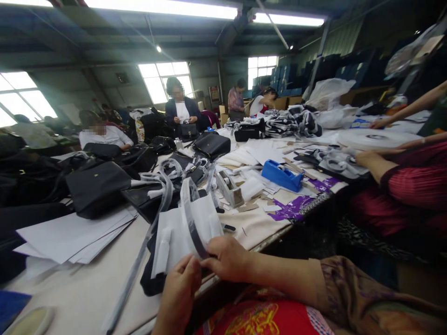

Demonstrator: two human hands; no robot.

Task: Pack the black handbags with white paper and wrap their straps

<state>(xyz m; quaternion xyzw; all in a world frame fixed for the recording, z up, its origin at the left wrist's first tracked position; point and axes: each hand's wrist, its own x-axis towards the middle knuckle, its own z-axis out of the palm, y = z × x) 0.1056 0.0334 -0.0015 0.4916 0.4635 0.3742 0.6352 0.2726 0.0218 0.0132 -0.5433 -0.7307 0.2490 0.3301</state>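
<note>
A black handbag (148, 279) lies on the table edge in front of me, its upper side covered with white paper (176, 221). Its looped handle (190, 218), partly wrapped in clear film, rises from the bag and comes down to my fingers. My right hand (228, 258) pinches the handle near its lower end. Close beside it, my left hand (183, 284) is closed with thumb and fingers pressed together; what lies between them is hidden. A long film-wrapped strap (134, 267) runs along the bag's left side.
A grey tape dispenser (229, 188) and a blue one (282, 176) stand beyond the bag. White paper sheets (75, 235) and black handbags (98, 186) lie to the left. At right, a co-worker's hand (375, 160) is over wrapped parts. Other people sit or stand further back.
</note>
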